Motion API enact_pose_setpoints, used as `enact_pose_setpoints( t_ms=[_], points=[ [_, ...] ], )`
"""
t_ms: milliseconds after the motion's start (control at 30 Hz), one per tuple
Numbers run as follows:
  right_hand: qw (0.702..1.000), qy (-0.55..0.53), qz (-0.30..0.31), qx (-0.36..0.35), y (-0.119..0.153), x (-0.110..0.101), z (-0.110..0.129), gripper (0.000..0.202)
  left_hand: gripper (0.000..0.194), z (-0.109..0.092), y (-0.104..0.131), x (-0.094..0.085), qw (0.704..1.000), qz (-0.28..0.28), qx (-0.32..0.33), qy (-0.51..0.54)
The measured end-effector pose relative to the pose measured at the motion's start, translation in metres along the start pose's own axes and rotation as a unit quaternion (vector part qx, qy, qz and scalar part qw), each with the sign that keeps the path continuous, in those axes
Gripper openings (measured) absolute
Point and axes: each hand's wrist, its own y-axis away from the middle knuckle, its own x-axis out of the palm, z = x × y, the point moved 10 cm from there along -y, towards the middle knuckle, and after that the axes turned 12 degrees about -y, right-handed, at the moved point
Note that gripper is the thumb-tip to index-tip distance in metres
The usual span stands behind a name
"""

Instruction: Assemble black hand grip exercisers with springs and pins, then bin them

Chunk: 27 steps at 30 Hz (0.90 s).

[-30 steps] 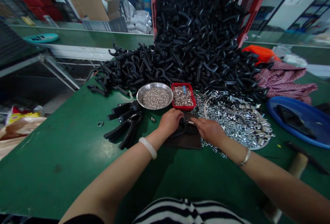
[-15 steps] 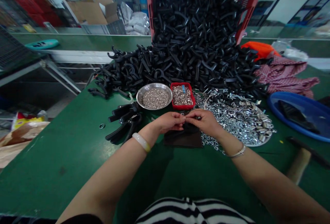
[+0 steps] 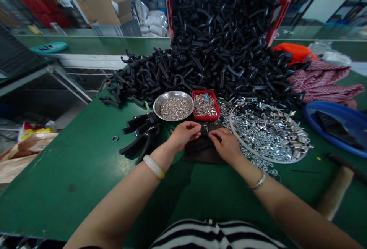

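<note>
My left hand (image 3: 185,134) is closed in a pinch beside a dark brown pad (image 3: 205,156); whatever its fingertips hold is too small to make out. To the right of it, my right hand (image 3: 227,145) also pinches thumb against fingers over the pad, its contents hidden. A small shiny metal piece (image 3: 205,128) shows in the gap between the hands. Just beyond them stand a red tray (image 3: 206,118) of metal pins and a steel bowl (image 3: 156,107) of tiny metal parts. Several black handle-shaped parts (image 3: 140,140) lie left of my left hand.
A large heap of black plastic parts (image 3: 206,62) spills from a red crate (image 3: 168,8) at the back. At right are a round tray (image 3: 233,126) of nuts and clips, a blue basin (image 3: 311,115) and a hammer (image 3: 338,188). One metal ring (image 3: 115,138) lies at left.
My hands were together at the fingertips and have drawn apart, the left going left, the right slightly down. The small metal piece between them has come into sight.
</note>
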Motion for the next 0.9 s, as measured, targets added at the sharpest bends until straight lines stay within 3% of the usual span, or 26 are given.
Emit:
enact_pose_setpoints(
  t_ms=[133,267,467,600,700,900],
  points=[
    [0.998,0.06,-0.01,-0.01,0.004,0.005,0.002,0.017,0.005,0.01,0.001,-0.007,0.996,-0.027,-0.008,0.079],
    [0.995,0.099,-0.007,-0.033,0.005,0.007,0.003,0.019,0.021,0.004,0.007,-0.002,0.995,0.019,0.005,0.101],
    [0.993,0.118,0.0,-0.027,0.003,0.007,0.005,0.019,0.012,0.0,0.01,-0.007,0.999,-0.009,0.023,0.044],
    [0.989,0.142,0.015,-0.036,0.003,0.009,0.009,0.018,0.01,-0.005,0.005,-0.012,0.994,-0.038,0.082,-0.057],
    [0.985,0.165,0.018,-0.056,0.005,0.011,0.013,0.017,0.012,-0.018,0.007,-0.012,0.963,-0.059,0.162,-0.209],
    [0.972,0.213,0.021,-0.093,0.006,0.017,0.024,0.018,0.012,-0.042,0.022,-0.001,0.835,-0.099,0.269,-0.47]
  ],
)
